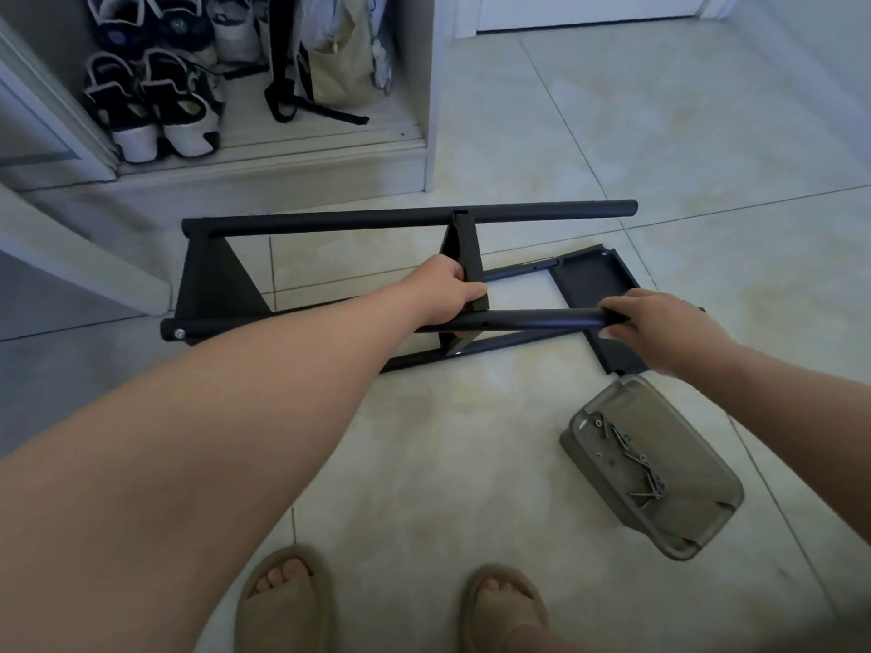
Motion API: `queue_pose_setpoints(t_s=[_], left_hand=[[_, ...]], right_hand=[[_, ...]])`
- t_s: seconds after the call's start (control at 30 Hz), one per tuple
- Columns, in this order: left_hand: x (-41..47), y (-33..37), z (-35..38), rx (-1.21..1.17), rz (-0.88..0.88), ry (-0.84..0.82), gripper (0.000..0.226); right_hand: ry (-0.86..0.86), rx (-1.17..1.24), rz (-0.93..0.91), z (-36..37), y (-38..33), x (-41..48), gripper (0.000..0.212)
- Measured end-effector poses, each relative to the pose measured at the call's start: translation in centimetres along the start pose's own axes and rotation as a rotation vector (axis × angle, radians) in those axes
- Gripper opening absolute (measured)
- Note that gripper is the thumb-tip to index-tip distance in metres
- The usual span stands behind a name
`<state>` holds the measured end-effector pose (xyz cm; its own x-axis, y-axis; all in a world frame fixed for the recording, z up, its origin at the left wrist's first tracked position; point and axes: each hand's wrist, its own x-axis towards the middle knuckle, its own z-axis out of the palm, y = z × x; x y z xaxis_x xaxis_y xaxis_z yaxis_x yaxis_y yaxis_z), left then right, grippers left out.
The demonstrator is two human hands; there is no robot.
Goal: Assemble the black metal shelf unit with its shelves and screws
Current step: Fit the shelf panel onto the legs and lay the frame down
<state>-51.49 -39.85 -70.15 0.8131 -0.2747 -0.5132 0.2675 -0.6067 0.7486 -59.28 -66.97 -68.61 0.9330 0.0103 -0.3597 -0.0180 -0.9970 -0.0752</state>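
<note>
left hand (447,294) clenched round middle shelf (466,247) | right hand (660,327) grasping near pole (532,319) | screws (634,459), apparently, in olive tray (683,440)

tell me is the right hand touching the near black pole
Touching. The head view shows the right hand with fingers curled over the near black pole.

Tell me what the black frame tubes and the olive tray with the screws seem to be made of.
Frame tubes: metal, likely steel, with matte black coating; a faint sheen runs along them. Olive tray: probably moulded plastic, matte, with a rounded rim; could be rubbery. Screws: bare silvery metal.
</note>
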Motion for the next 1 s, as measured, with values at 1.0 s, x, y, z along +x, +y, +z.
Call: queue_pose_setpoints(t_s=[1.0], left_hand=[[-4.5, -9.0, -10.3, 0.024, -0.162, -0.029, 0.029]], right_hand=[[-0.062, -0.048, -0.193, -1.0, -12.2, 3.2, 0.023]])
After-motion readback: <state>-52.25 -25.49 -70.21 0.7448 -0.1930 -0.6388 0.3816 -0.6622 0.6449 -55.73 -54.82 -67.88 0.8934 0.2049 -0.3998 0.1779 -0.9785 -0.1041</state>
